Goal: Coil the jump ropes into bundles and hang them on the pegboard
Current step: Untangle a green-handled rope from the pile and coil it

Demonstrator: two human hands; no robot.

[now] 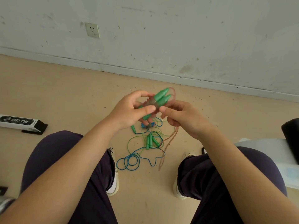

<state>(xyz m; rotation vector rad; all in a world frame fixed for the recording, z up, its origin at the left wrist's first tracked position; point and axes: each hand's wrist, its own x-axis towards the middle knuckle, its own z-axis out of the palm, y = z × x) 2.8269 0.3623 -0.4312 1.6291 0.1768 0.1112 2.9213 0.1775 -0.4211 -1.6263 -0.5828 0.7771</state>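
The person is sitting with both knees spread, dark trousers filling the bottom of the view, and the forearms are reaching forward over the gap between them. The left hand (132, 109) is curling its fingers (149, 109) around a pair of green handles (161, 97), thumb pressing from the near side. The right hand (181, 117) is pinching the brownish-pink cord (171, 139) just beside them, its fingers closing on the strand, while the remaining length of that cord is hanging down toward the floor (72, 88). Turns of this cord are already lying wrapped around the handles, so this bundle looks partly wound, with the trailing length left to take up.

Below the hands, between the two shoes, other jump ropes are lying loose on the floor: a blue rope (129, 160) in slack loops, a green rope (134, 141) tangled over it, more green handles (150, 141) and a small blue piece that I cannot identify. Those appear uncoiled, so most of the task is probably ahead. No pegboard is showing anywhere.

To the left, a black-and-white box (19, 122) is lying well apart from the ropes. Beyond, open floor is running to the skirting and the scuffed wall (178, 29) with its socket (92, 30), giving free room ahead; the knees are hemming in both sides.
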